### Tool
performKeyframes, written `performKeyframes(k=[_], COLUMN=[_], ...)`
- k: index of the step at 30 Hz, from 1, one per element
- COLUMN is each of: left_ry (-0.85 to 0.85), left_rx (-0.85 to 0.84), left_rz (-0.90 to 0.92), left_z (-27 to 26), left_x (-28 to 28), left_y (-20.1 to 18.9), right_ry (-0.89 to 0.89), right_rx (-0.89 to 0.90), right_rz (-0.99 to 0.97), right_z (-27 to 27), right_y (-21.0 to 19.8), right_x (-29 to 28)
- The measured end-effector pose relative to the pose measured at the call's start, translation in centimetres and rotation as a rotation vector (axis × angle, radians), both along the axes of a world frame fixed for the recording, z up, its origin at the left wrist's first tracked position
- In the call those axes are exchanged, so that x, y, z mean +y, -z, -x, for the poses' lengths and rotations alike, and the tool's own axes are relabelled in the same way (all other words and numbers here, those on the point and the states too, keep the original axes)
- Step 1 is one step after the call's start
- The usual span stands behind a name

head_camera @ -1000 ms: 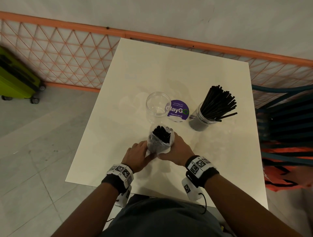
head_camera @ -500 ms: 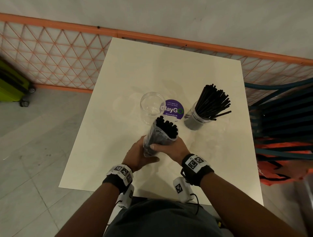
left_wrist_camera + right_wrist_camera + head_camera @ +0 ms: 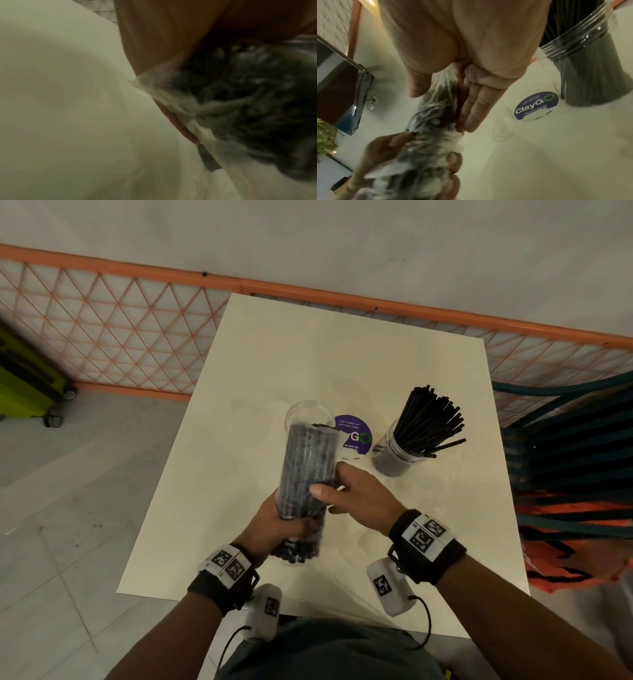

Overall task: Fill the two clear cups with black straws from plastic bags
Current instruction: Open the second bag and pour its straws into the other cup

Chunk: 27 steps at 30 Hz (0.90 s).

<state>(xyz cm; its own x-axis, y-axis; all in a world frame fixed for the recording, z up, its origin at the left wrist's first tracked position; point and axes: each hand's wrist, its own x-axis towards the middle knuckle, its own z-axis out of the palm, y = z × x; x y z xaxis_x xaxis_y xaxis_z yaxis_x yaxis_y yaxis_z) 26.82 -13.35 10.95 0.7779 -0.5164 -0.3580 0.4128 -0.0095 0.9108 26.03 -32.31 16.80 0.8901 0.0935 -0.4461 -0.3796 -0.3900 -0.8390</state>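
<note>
The crinkly clear bag [image 3: 306, 474] of black straws now tips toward the empty cup [image 3: 310, 414]; left hand [image 3: 274, 525] clamps its base, right hand [image 3: 359, 494] fingers straight alongside.

Bagged black straws [image 3: 307, 470] tipped over empty cup [image 3: 310, 414]; other cup [image 3: 399, 451] full.

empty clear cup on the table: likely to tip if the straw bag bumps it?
Probably. The empty clear cup looks tall, narrow and light, so it may tip or slide. The bag of straws, gripped by the left hand, looks fairly stiff.
</note>
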Motion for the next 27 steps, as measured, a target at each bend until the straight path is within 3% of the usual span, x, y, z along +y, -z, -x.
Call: performKeyframes(k=[4,5,7,9,11,13,16,18,20,25,27], left_ry=[-0.016,-0.033,-0.038,0.005,0.128,0.268,0.373,0.432,0.429,0.083,-0.001], left_rx=[0.144,0.179,0.237,0.255,0.237,0.208,0.111,0.039,0.047,0.205,0.124], left_rz=[0.150,0.165,0.175,0.136,0.083,0.010,-0.177,-0.294,-0.279,-0.024,-0.043], left_z=[0.0,0.0,-0.1,-0.5,-0.8,-1.2,-2.2,-3.1,-3.5,-5.2,-5.7], left_x=[0.5,0.6,0.7,1.1,1.4,1.4,1.6,1.9,2.1,3.6,3.8], left_y=[-0.3,-0.5,-1.1,-1.9,-2.9,-4.1,-6.7,-8.3,-9.6,-12.2,-13.5], right_ry=[-0.051,-0.051,-0.081,-0.283,-0.613,-0.864,-1.017,-0.997,-0.955,-0.630,-0.455], right_rx=[-0.025,-0.102,-0.410,-0.831,-1.039,-1.041,-0.995,-0.968,-0.946,-0.839,-0.714], right_rz=[-0.014,0.066,0.403,0.812,0.976,0.981,0.906,0.845,0.827,0.733,0.639], right_z=[0.5,0.7,0.9,0.9,0.4,-0.4,-1.5,-2.1,-3.0,-4.7,-4.9], right_y=[-0.9,-1.0,-0.9,-1.3,-2.2,-2.4,-2.1,-2.4,-2.9,-3.3,-3.6], right_x=[-1.3,-1.3,-1.6,-1.5,-0.6,0.4,1.8,2.3,2.7,2.5,1.9])
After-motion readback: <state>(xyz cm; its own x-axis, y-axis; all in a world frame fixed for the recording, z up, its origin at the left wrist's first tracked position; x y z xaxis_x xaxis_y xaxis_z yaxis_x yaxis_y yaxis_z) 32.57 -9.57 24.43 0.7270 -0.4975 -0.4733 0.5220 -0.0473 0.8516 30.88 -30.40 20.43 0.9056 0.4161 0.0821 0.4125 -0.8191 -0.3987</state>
